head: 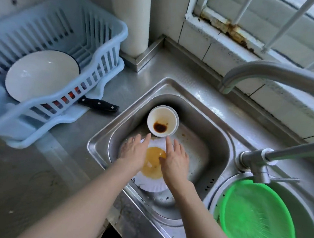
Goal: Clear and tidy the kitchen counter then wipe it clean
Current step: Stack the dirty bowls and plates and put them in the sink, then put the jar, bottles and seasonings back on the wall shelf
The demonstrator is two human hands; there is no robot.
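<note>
Cup [162,121] with dark dregs sits in the sink [217,129], just beyond 2 flat, empty hands over the plate [150,186]; left grip [134,151] and right grip [176,159] are equally near.

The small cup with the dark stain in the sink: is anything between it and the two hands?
Nothing visible. The left hand and right hand are open above the plate, fingertips pointing at the small cup.
</note>
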